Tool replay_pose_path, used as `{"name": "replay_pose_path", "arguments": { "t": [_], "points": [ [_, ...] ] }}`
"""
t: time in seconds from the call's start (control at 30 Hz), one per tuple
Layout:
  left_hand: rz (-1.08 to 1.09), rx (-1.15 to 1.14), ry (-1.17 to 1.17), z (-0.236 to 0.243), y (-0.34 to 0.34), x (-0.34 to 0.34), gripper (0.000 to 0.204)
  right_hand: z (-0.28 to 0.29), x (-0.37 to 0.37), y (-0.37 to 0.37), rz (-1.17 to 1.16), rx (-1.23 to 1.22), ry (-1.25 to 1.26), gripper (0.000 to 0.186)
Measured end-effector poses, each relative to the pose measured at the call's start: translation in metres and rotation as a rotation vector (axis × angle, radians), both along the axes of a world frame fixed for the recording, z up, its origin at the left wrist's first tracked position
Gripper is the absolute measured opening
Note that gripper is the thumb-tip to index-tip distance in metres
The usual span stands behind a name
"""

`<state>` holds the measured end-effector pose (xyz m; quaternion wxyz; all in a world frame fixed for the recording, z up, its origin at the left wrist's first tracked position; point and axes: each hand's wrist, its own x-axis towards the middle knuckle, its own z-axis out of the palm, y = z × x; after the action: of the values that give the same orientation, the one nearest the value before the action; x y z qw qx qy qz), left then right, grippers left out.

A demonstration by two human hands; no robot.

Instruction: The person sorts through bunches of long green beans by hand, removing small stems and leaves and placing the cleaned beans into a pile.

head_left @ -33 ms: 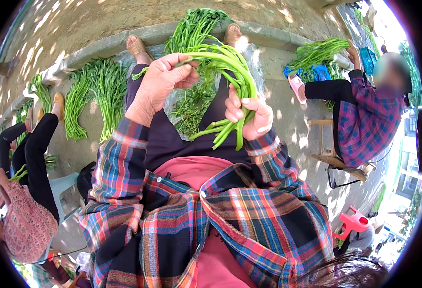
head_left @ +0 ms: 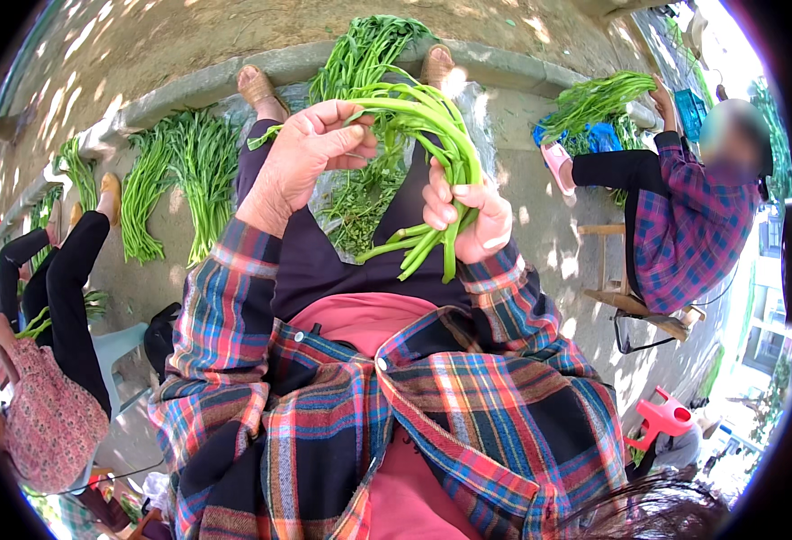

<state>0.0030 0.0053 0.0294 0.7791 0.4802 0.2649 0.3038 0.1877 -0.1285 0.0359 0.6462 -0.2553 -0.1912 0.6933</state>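
Observation:
My right hand (head_left: 466, 209) grips a bunch of long green leafy stems (head_left: 432, 126) in the middle of the view, cut ends pointing down and the tops arching over to the left. My left hand (head_left: 324, 148) pinches the tip of one stem at the bunch's upper left. Behind the bunch, between my legs, loose small green leaves (head_left: 360, 207) lie on a clear plastic sheet (head_left: 481, 117), with a larger pile of leafy greens (head_left: 360, 49) beyond them, between my sandalled feet.
Several bundles of greens (head_left: 202, 189) lie on the left by a concrete kerb (head_left: 522, 72). A seated co-worker (head_left: 693, 234) on the right holds greens (head_left: 594, 103) over a blue bag (head_left: 598, 137). Other seated people (head_left: 49, 396) are at the left. A red plastic stool (head_left: 657, 418) stands lower right.

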Motion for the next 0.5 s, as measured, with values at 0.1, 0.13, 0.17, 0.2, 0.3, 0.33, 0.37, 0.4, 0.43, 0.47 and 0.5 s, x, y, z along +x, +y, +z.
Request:
{"name": "replay_pose_path", "arguments": {
  "t": [0.1, 0.13, 0.17, 0.2, 0.3, 0.33, 0.37, 0.4, 0.43, 0.47, 0.5],
  "points": [
    [-0.051, -0.122, -0.085, 0.003, -0.002, -0.001, 0.018, 0.002, -0.002, -0.001, -0.004, -0.002, -0.016, 0.041],
    [-0.062, -0.138, -0.099, 0.003, 0.0, -0.002, 0.017, 0.003, -0.002, -0.001, -0.006, -0.003, -0.024, 0.041],
    [-0.073, -0.155, -0.112, 0.002, 0.002, -0.002, 0.016, 0.003, -0.002, -0.001, -0.006, -0.001, -0.024, 0.041],
    [-0.047, -0.075, -0.039, 0.0, 0.001, -0.003, 0.016, 0.002, -0.001, -0.001, -0.007, 0.0, -0.025, 0.04],
    [0.008, 0.148, 0.142, -0.004, 0.0, -0.004, 0.017, 0.001, -0.002, -0.001, -0.011, -0.006, -0.015, 0.039],
    [0.007, 0.21, 0.175, -0.004, 0.0, -0.005, 0.018, 0.001, -0.002, -0.001, -0.014, -0.01, -0.011, 0.039],
    [0.008, 0.272, 0.208, -0.004, 0.0, -0.006, 0.019, 0.001, -0.001, -0.001, -0.013, -0.012, -0.005, 0.039],
    [0.016, 0.366, 0.247, -0.002, -0.001, -0.008, 0.021, 0.0, -0.001, -0.001, -0.012, -0.013, 0.003, 0.039],
    [0.025, 0.46, 0.287, 0.003, -0.002, -0.011, 0.022, -0.001, -0.001, -0.001, -0.011, -0.014, 0.01, 0.039],
    [0.033, 0.554, 0.325, 0.007, -0.003, -0.013, 0.023, -0.001, 0.0, -0.002, -0.009, -0.012, 0.014, 0.039],
    [0.047, 0.584, 0.345, 0.01, -0.003, -0.014, 0.023, -0.001, 0.0, -0.002, -0.005, -0.01, 0.019, 0.039]
  ]
}}
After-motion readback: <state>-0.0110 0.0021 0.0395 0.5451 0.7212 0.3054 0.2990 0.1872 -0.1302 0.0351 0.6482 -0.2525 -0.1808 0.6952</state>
